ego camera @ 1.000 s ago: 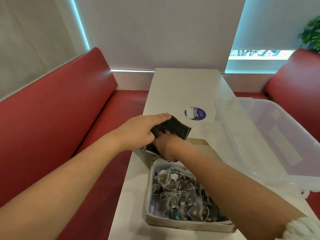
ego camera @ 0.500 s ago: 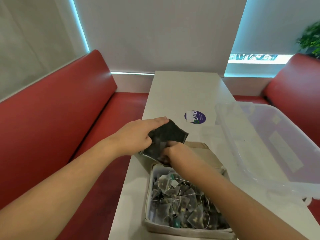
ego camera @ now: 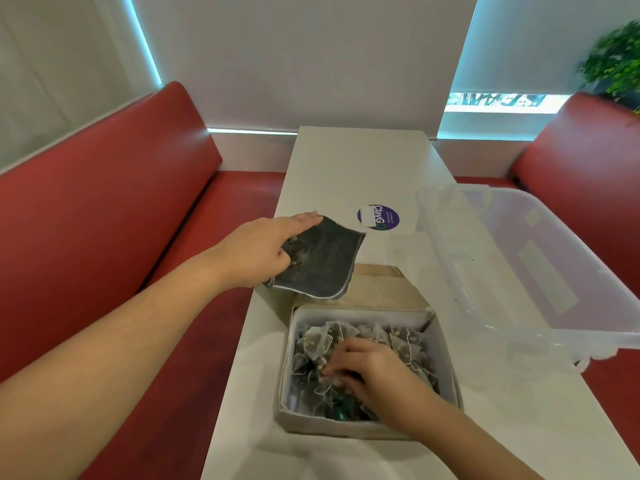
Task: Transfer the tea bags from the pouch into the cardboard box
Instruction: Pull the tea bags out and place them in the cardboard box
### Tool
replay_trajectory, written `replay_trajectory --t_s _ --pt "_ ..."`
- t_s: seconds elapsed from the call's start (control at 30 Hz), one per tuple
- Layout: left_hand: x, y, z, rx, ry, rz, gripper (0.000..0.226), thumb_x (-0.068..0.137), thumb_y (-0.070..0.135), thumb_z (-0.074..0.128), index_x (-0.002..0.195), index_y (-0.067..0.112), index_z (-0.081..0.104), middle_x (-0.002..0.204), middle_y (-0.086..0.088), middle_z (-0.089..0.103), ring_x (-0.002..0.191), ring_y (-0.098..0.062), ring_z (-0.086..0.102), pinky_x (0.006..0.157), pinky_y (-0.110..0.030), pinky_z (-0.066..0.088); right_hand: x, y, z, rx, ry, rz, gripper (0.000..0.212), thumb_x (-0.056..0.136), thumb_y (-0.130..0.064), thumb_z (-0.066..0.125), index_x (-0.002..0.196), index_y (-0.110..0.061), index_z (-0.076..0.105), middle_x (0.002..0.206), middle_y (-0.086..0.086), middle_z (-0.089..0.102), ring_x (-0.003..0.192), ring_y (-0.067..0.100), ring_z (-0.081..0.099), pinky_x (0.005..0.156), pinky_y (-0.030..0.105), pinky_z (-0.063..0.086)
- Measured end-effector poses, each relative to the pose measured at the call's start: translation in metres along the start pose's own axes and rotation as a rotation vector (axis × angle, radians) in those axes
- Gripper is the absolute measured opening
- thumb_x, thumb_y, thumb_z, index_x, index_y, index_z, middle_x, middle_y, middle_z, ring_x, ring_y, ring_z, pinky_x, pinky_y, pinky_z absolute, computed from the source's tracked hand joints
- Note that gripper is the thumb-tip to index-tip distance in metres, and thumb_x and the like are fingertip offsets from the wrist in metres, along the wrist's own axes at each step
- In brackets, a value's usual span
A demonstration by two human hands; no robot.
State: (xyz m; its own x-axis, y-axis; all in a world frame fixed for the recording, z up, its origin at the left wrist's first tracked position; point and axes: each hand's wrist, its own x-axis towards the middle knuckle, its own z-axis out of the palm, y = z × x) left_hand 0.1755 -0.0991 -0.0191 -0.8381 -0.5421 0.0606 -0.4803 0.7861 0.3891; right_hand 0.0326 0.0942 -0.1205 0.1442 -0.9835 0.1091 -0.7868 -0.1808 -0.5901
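We see the dark pouch tilted above the open cardboard box's far flap. Mesh pyramid tea bags fill the box, which sits on the desk.

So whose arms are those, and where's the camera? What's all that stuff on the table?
No machine here, just a person's two hands. The camera is worn on their head and looks down, so the arms reach in from the bottom. The left hand holds a dark pouch just beyond the cardboard box. The right hand is down inside that open box, fingers curled among a heap of mesh tea bags; I can't tell whether it grips one. The box sits on a white table. To its right lies a clear plastic container, and a round purple sticker is stuck on the table farther back.
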Motion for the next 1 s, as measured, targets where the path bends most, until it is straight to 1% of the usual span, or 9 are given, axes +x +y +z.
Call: replay_trajectory --t_s 0.1,0.2,0.3,0.47,0.53,0.67,0.73,0.9,1.0 --pt "-0.001 0.001 -0.001 0.001 -0.005 0.003 0.079 0.083 -0.004 0.045 0.146 0.039 0.025 0.152 0.018 0.028 0.134 -0.009 0.039 0.103 -0.034 0.042 0.003 0.005 0.008 -0.088 -0.22 0.018 0.033 0.092 -0.015 0.055 0.124 -0.019 0.062 0.124 -0.002 0.06 0.112 0.011 0.054 0.102 0.022 0.04" --pt "-0.002 -0.001 -0.002 0.011 -0.003 -0.006 0.08 0.082 -0.004 0.045 0.146 0.039 0.025 0.151 0.019 0.028 0.129 -0.006 0.044 0.099 -0.029 0.044 0.003 0.003 0.0 -0.102 -0.092 0.009 0.033 0.092 -0.027 0.055 0.125 -0.03 0.058 0.123 -0.012 0.058 0.113 0.006 0.048 0.098 0.013 0.033" --pt "-0.002 -0.004 -0.003 0.006 0.008 -0.007 0.082 0.081 -0.004 0.044 0.146 0.041 0.025 0.151 0.021 0.027 0.122 -0.002 0.048 0.092 -0.023 0.046 0.0 0.01 -0.007 -0.324 0.034 0.072 0.034 0.091 -0.037 0.054 0.125 -0.037 0.054 0.122 -0.012 0.05 0.111 0.01 0.042 0.098 0.023 0.039" --pt "-0.002 -0.009 -0.005 -0.017 0.016 -0.001 0.082 0.08 -0.005 0.046 0.146 0.04 0.027 0.15 0.021 0.028 0.135 -0.002 0.035 0.106 -0.022 0.036 0.001 0.026 -0.008 -0.262 -0.459 0.166 0.04 0.093 -0.036 0.05 0.133 -0.037 0.047 0.131 -0.004 0.047 0.12 0.017 0.039 0.106 0.04 0.035" --pt "-0.002 -0.013 -0.008 -0.038 0.006 -0.013 0.082 0.08 -0.005 0.047 0.145 0.04 0.027 0.151 0.019 0.029 0.136 0.0 0.032 0.108 -0.021 0.032 0.01 0.024 -0.02 -0.201 -0.361 0.141 0.036 0.092 -0.038 0.052 0.128 -0.038 0.052 0.124 -0.008 0.05 0.11 0.009 0.045 0.102 0.032 0.039" --pt "-0.005 -0.019 -0.017 -0.062 -0.038 -0.039 0.083 0.08 -0.004 0.049 0.145 0.043 0.026 0.151 0.019 0.03 0.135 0.002 0.033 0.105 -0.016 0.034 0.04 -0.009 -0.058 -0.115 0.199 0.053 0.021 0.093 -0.027 0.055 0.11 -0.027 0.067 0.098 -0.017 0.056 0.076 -0.01 0.047 0.069 0.004 0.039" --pt "-0.006 -0.016 -0.019 -0.037 -0.062 -0.021 0.083 0.081 -0.004 0.048 0.145 0.044 0.024 0.151 0.019 0.029 0.135 0.0 0.033 0.107 -0.02 0.035 0.068 -0.024 -0.063 -0.166 0.269 0.009 0.022 0.094 -0.022 0.053 0.111 -0.022 0.067 0.104 -0.012 0.058 0.08 -0.009 0.046 0.074 0.001 0.038" --pt "-0.006 -0.007 -0.021 -0.043 -0.117 0.019 0.088 0.081 -0.002 0.045 0.141 0.057 0.018 0.147 0.025 0.033 0.098 -0.02 0.066 0.089 -0.039 0.052 0.178 -0.018 -0.022 -0.451 -0.266 0.217 0.042 0.093 -0.017 0.053 0.134 -0.013 0.046 0.131 0.013 0.053 0.115 0.03 0.052 0.102 0.04 0.041" --pt "-0.006 -0.006 -0.027 -0.032 -0.12 0.044 0.088 0.082 -0.002 0.043 0.14 0.058 0.015 0.146 0.034 0.024 0.115 -0.019 0.059 0.099 -0.041 0.046 0.218 0.006 0.008 -0.281 -0.34 0.357 0.052 0.095 -0.024 0.047 0.144 -0.021 0.03 0.145 0.012 0.039 0.128 0.034 0.04 0.107 0.047 0.033"
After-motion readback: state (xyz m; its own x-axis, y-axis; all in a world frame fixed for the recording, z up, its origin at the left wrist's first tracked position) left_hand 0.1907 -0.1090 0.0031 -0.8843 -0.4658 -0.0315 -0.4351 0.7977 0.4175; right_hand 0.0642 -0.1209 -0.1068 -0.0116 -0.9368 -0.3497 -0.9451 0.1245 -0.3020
